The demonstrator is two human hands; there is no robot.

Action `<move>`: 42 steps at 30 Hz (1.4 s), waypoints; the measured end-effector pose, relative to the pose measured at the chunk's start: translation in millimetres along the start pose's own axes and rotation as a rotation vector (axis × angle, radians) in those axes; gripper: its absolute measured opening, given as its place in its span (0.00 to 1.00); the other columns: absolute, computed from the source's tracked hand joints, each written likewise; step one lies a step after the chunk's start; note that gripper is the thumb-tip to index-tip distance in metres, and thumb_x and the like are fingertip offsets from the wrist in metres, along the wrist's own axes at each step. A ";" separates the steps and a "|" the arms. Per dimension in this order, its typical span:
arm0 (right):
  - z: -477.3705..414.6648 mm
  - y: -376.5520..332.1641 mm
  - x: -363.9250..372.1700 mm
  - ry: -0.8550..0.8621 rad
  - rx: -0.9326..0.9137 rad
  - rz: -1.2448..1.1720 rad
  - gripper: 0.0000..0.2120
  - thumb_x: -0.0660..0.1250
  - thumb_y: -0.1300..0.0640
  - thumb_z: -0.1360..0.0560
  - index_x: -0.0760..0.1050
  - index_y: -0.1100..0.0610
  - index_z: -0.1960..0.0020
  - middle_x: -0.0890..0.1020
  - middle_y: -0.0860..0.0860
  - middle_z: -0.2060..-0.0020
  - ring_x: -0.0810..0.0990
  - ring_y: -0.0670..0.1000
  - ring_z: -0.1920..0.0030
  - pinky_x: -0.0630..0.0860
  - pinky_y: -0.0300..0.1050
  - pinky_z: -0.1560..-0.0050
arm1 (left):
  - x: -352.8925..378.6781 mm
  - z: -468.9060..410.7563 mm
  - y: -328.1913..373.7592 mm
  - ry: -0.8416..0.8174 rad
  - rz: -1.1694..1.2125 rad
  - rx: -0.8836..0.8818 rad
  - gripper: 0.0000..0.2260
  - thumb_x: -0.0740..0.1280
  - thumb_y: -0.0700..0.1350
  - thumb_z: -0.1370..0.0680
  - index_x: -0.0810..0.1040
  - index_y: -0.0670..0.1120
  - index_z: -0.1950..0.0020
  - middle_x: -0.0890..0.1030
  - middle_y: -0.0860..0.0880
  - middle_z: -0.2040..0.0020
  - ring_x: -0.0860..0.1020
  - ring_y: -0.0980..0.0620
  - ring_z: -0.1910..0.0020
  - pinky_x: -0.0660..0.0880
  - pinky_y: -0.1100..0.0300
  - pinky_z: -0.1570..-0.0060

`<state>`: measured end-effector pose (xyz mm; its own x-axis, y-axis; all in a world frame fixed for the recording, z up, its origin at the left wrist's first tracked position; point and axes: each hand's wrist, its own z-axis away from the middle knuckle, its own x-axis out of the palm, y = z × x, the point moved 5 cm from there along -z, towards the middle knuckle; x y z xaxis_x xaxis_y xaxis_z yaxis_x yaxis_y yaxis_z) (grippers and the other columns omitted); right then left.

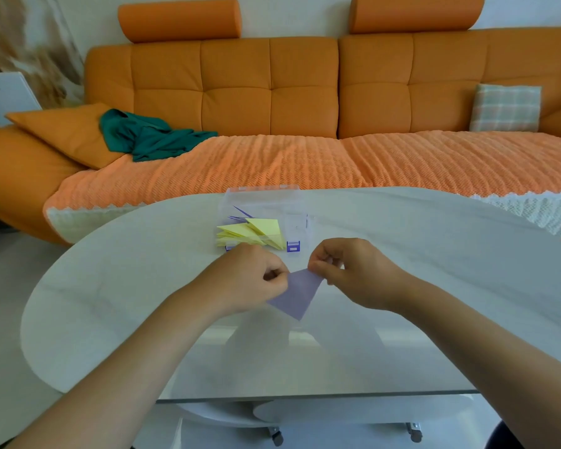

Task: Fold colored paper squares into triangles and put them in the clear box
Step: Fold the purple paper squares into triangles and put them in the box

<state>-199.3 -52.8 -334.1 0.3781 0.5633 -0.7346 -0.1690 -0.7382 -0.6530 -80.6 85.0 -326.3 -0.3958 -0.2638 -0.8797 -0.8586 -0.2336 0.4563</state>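
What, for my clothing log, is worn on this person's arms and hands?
Nothing visible. The left hand and right hand are bare, with no gloves, rings or watch to be seen, and no sleeve shows anywhere up to the picture's edge.

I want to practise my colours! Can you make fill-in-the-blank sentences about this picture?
The left hand and right hand pinch a ____ paper.
The triangles at the front of the clear box are ____.
The table stands before an ____ sofa.
Missing words: purple, yellow, orange.
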 end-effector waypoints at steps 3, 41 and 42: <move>-3.0 6.5 -11.2 0.040 0.045 -0.014 0.10 0.67 0.54 0.21 0.78 0.44 0.60 0.83 0.44 0.64 0.79 0.41 0.66 0.74 0.33 0.62 | -7.7 1.4 -14.9 -0.054 -0.034 -0.053 0.12 0.62 0.46 0.25 0.76 0.49 0.69 0.74 0.55 0.73 0.68 0.57 0.74 0.63 0.62 0.72; 13.1 -16.4 -13.3 0.231 -0.142 0.045 0.03 0.72 0.49 0.24 0.82 0.43 0.57 0.80 0.39 0.43 0.77 0.36 0.44 0.71 0.33 0.44 | 27.3 -4.8 -4.0 0.003 1.034 -0.396 0.11 0.70 0.48 0.22 0.82 0.50 0.40 0.87 0.50 0.49 0.86 0.49 0.50 0.77 0.58 0.51; 12.2 -13.2 -13.7 0.217 -0.071 -0.008 0.04 0.72 0.49 0.25 0.82 0.43 0.58 0.81 0.37 0.46 0.77 0.34 0.45 0.70 0.28 0.47 | 27.0 -4.7 -3.0 -0.008 1.031 -0.381 0.11 0.70 0.49 0.21 0.81 0.50 0.40 0.87 0.50 0.49 0.86 0.49 0.50 0.77 0.58 0.52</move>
<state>-213.3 -46.3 -317.7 0.5678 0.4820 -0.6673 -0.1033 -0.7625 -0.6387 -87.2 74.1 -350.7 -0.8687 -0.4925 -0.0528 0.0416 -0.1787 0.9830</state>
